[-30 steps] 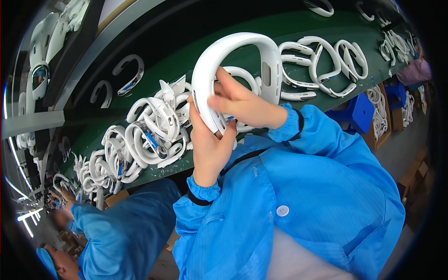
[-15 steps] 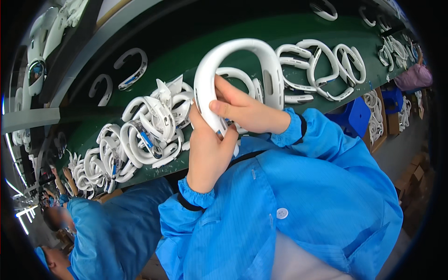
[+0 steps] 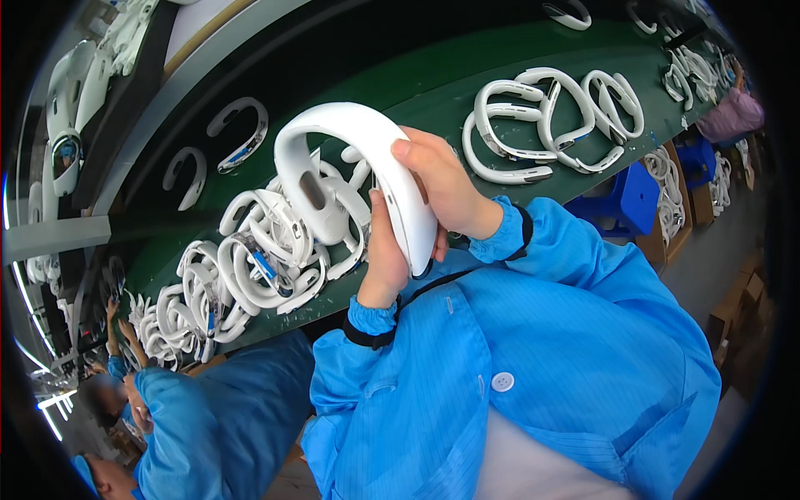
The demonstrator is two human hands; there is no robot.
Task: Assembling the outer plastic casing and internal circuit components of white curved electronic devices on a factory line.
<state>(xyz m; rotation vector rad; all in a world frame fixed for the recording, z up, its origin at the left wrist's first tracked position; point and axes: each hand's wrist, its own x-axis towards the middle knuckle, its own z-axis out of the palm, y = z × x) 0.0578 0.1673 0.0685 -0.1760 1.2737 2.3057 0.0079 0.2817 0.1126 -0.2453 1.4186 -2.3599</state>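
Head view: I see the left hand [image 3: 387, 254] and right hand [image 3: 442, 175] both gripping a curved white band [image 3: 405, 204] above the green bench [image 3: 433, 108], apparently a handling step whose next move calls, I'd judge, for steady support.

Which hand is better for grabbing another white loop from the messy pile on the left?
Probably the left hand: it is nearer the messy pile. The right hand is farther away, with its thumb on the held white loop. Both hands are busy holding that, though.
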